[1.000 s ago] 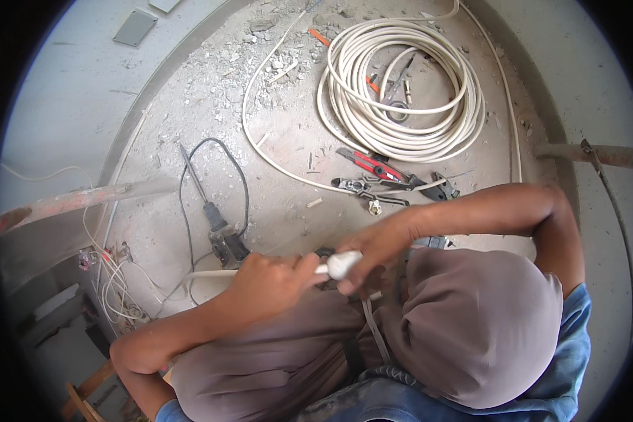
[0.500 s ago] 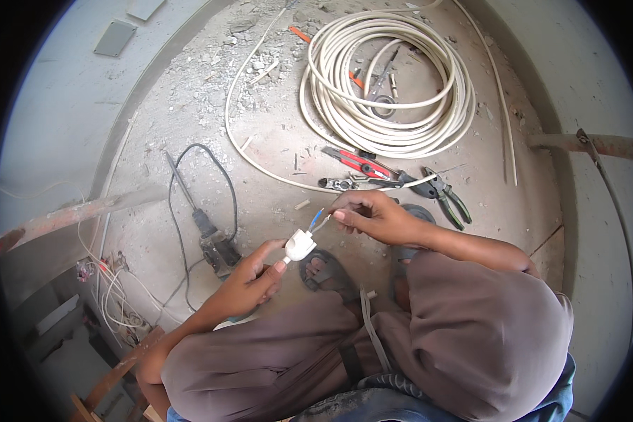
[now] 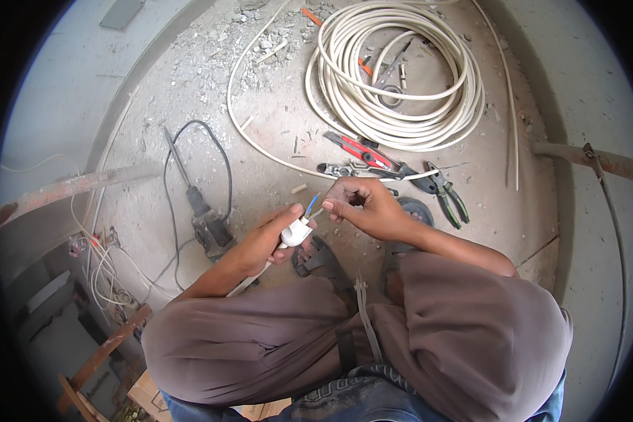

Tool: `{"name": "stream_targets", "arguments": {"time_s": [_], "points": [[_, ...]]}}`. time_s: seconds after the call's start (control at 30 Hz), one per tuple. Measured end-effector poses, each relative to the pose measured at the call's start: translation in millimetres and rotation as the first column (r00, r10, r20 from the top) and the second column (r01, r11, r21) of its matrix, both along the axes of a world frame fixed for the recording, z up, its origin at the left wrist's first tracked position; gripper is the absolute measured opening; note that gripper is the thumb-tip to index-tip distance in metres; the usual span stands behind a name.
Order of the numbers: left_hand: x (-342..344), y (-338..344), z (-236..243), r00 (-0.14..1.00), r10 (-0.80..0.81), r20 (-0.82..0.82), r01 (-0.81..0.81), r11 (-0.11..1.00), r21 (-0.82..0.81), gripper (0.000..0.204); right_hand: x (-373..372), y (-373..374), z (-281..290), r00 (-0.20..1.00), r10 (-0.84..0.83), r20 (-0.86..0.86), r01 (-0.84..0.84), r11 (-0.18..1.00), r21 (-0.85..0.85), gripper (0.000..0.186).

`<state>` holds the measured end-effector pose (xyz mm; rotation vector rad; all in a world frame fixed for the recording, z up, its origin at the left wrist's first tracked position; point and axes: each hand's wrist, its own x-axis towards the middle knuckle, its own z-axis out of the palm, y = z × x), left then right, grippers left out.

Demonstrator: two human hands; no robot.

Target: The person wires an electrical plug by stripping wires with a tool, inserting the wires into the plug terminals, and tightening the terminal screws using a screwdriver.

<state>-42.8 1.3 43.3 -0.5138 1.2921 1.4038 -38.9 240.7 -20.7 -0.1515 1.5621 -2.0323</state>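
My left hand [image 3: 266,243] is closed around a white plug-like connector [image 3: 297,233], its thumb reaching up beside the wires. White cable runs back from the connector beneath my left wrist. Out of its upper end stick a blue wire [image 3: 312,203] and a pale greyish wire [image 3: 316,214]. My right hand [image 3: 366,211] pinches the pale wire's end between thumb and fingertips, close to the connector. The connector's lower side is hidden by my left fingers.
Beyond my hands lies a big coil of white cable [image 3: 337,91]. Nearer are a red utility knife [image 3: 359,150] and green-and-black pliers [image 3: 449,197]. A power drill [image 3: 209,226] with a long bit rests at left. Rubble [image 3: 225,67] covers the far floor.
My left hand has slid up the connector, its thumb now by the wires. The connector and my right hand are a little closer together. The whole view has shifted slightly.
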Motion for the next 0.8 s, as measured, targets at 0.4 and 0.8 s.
{"name": "stream_targets", "arguments": {"time_s": [0.4,0.8], "points": [[-6.0,6.5,19.5,0.995,-0.006,-0.098,0.012,0.998,0.061,0.041,-10.7,19.1,3.2,0.984,0.063,-0.166,-0.041,0.991,0.128,0.015],[-50.6,-41.0,138.6,0.926,-0.366,-0.090,0.364,0.931,-0.043,0.052,-82.9,-35.4,116.3,-0.056,0.565,-0.823,0.184,0.816,0.548,0.046]]}}
